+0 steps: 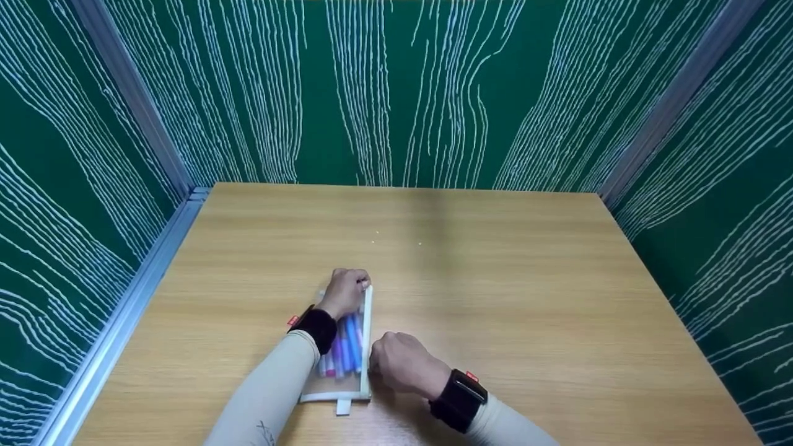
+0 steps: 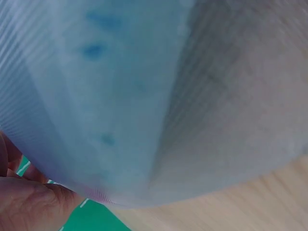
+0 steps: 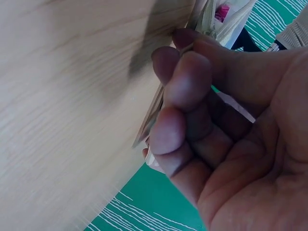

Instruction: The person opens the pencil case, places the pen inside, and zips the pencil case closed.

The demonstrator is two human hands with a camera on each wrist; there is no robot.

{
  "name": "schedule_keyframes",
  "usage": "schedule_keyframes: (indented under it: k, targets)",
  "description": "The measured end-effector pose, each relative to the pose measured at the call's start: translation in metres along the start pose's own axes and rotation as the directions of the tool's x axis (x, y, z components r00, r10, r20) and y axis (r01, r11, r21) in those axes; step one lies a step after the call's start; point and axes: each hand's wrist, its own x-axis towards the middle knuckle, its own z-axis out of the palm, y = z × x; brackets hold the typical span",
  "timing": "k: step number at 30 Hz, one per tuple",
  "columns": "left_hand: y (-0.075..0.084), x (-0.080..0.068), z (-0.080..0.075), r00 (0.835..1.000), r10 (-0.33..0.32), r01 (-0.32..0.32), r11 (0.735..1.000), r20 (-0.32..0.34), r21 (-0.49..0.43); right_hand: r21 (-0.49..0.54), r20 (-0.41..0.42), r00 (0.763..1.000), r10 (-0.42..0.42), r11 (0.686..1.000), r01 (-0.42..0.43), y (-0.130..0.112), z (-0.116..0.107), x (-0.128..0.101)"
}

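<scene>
A clear pencil pouch (image 1: 346, 356) with blue, purple and pink markers inside lies on the wooden table (image 1: 526, 297), lengthwise away from me. My left hand (image 1: 354, 285) grips its far end with curled fingers. My right hand (image 1: 379, 360) pinches the white zipper edge (image 1: 368, 328) along the pouch's right side, near the front. In the left wrist view the pouch (image 2: 144, 96) fills the frame as a blur, with the left hand's fingers (image 2: 29, 202) at the lower left. The right wrist view shows curled fingers (image 3: 187, 96) against the pouch edge (image 3: 155, 110).
Green panels with white wavy lines (image 1: 396, 93) wall in the table on the left, back and right. An aluminium rail (image 1: 124, 310) runs along the table's left edge. A white tab (image 1: 342, 407) sticks out of the pouch's near end.
</scene>
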Motion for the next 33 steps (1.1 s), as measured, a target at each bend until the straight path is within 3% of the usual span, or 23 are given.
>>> schedule_keyframes:
  k: [12,20,33]
  targets:
    - [0.0001,0.0001,0.0006,0.999,0.027,-0.027,1.000,-0.017,0.007,-0.051,0.045,0.998,-0.048,0.997,0.050,-0.0022,-0.0034,-0.0028]
    - [0.0019,0.0017,-0.0004,0.994,-0.099,0.099,0.995,0.045,0.010,-0.056,0.010,0.994,-0.111,0.992,0.111,-0.0016,-0.0042,-0.0047]
    - [0.0032,0.0001,0.0015,0.999,-0.050,0.050,0.999,0.006,0.016,-0.029,0.110,0.989,-0.094,0.995,0.098,-0.0017,-0.0054,-0.0056]
